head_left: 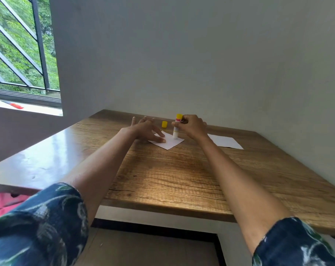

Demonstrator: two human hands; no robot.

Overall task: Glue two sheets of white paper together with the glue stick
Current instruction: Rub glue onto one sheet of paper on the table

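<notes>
Wooden table [182,179] set against a grey wall. The yellow cap [164,124] stands at 11 o'clock of the near paper sheet [169,143]; a second sheet [225,142] lies at 3 o'clock, apart. Left hand [147,129], fingers spread, presses the near sheet flat. Right hand [191,126] grips the upright glue stick [177,126], white-bodied, yellow-ended, tip down on that sheet.
</notes>
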